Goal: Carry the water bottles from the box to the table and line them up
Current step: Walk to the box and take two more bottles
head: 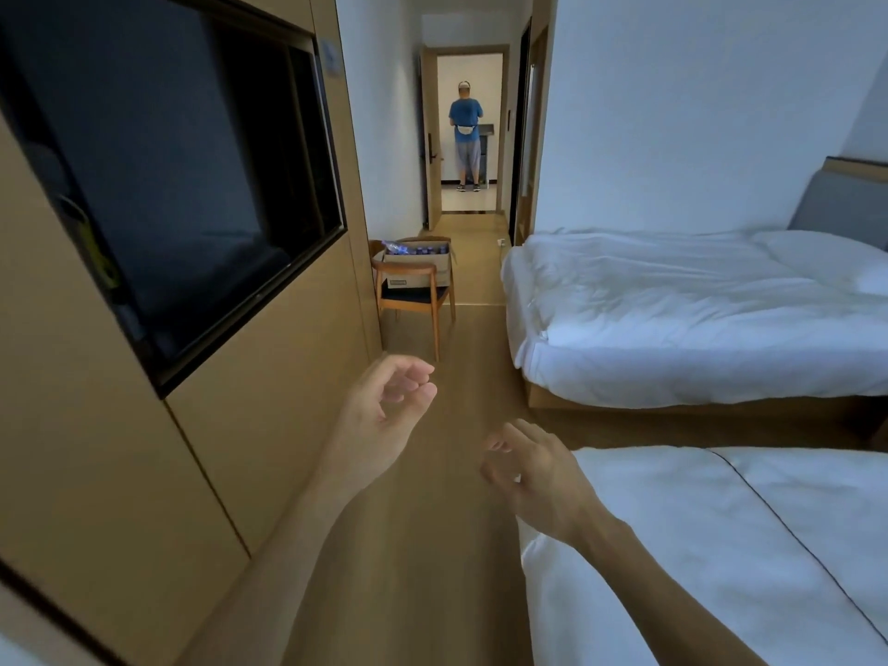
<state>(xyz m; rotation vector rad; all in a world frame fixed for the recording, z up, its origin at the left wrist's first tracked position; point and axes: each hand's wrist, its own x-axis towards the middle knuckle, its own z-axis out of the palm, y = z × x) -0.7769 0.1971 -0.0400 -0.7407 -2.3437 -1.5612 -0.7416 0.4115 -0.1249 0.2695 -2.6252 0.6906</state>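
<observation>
Wood-panelled wall [269, 425] at left, with a dark switched-off television [158, 185] set into it. Two beds, white bedding: far bed [696, 310] at right, near bed [721, 545] at lower right. Wood floor [432, 521] running between wall and beds toward an open doorway, where a person [465, 137] stands well off, back turned. Wooden chair [413, 300] beside the wall, near the far bed's foot. Cardboard box [417, 266] resting on the chair seat; a dark label on its front, too small to read. Water bottles [423, 250], caps showing, standing inside the box. Left hand [389, 406], fingers loosely curled, holding nothing. Right hand [533, 478], fingers relaxed, empty, at the near bed's edge.
</observation>
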